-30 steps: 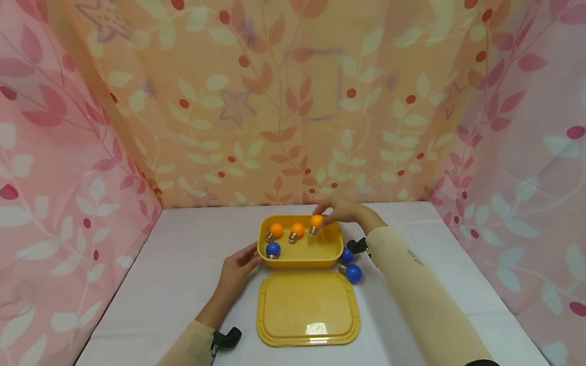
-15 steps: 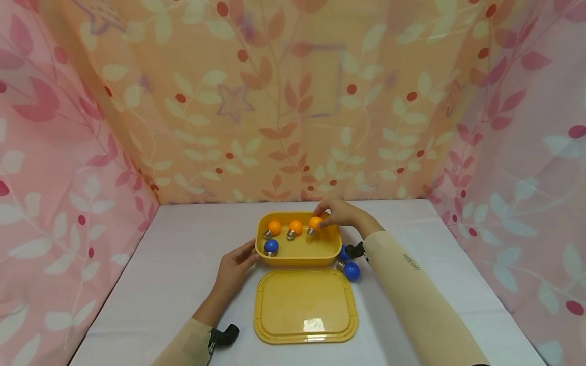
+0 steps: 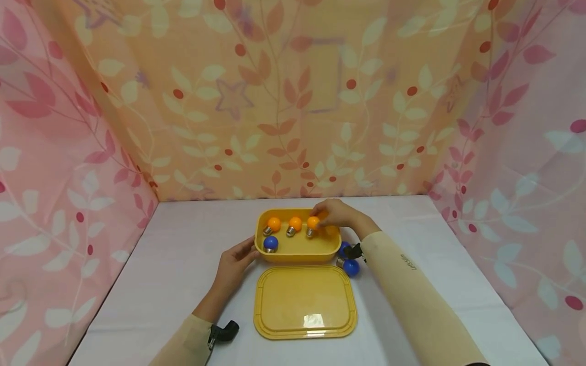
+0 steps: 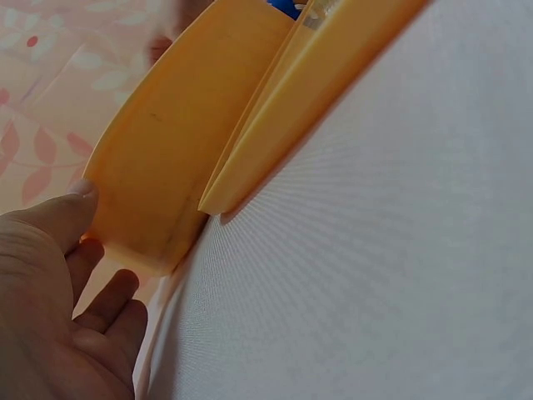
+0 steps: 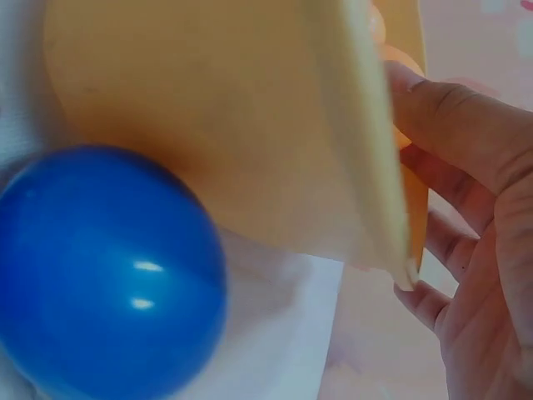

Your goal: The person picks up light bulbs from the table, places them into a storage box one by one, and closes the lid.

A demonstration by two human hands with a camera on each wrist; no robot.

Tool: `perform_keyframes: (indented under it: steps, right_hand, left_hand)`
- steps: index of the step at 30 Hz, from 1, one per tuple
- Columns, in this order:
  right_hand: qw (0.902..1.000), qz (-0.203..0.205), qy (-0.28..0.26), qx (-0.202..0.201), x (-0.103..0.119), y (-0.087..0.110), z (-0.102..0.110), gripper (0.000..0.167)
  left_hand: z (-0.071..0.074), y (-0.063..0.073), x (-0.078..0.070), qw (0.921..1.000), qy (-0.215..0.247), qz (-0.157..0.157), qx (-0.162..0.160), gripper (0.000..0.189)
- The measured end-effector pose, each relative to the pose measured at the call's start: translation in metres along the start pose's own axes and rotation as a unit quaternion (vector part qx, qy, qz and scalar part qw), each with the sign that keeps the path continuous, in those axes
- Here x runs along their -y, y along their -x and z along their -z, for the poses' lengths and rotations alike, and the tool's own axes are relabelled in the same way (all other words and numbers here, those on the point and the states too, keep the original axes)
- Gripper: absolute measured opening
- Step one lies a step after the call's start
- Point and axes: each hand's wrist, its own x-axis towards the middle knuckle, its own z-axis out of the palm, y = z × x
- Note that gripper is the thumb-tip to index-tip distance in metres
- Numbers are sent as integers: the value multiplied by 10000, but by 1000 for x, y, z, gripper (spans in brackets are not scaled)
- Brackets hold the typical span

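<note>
In the head view my right hand (image 3: 336, 213) reaches over the far right rim of a yellow plastic box (image 3: 297, 257) and pinches an orange light bulb (image 3: 313, 222), its metal screw base pointing down inside. Two more orange bulbs, a left one (image 3: 274, 224) and a middle one (image 3: 295, 223), lie along the far side of the box. A blue bulb (image 3: 270, 243) lies near its front left corner. My left hand (image 3: 233, 262) rests its fingers against the box's left end; the left wrist view shows the thumb at the box wall (image 4: 158, 142).
A matching yellow lid (image 3: 305, 302) lies flat in front of the box. Two blue bulbs are on the white table right of the box, the nearer one (image 3: 351, 267) in full view, the other (image 3: 344, 248) partly behind the right wrist camera. Patterned cloth (image 3: 293, 127) hangs behind.
The orange bulb in my right hand has come lower into the box. My left hand stays at the box's left end. The head view has shifted slightly.
</note>
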Motion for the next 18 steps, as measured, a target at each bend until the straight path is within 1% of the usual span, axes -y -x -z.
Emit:
perform_keyframes:
  steps: [4, 8, 12, 18]
  right_hand:
    - [9998, 121, 168, -9, -2, 0, -3, 35]
    - [9986, 266, 467, -14, -4, -1, -4, 35]
    - [9968, 384, 698, -73, -5, -1, -3, 39]
    - [9956, 455, 802, -183, -5, 3, -1, 40]
  left_hand:
    - [0, -1, 0, 10000, -13, -36, 31, 52]
    - [0, -2, 0, 9999, 24, -117, 76, 54]
    - [0, -2, 0, 9999, 127, -99, 49, 53]
    - [-1, -2, 3, 9998, 149, -109, 33, 53]
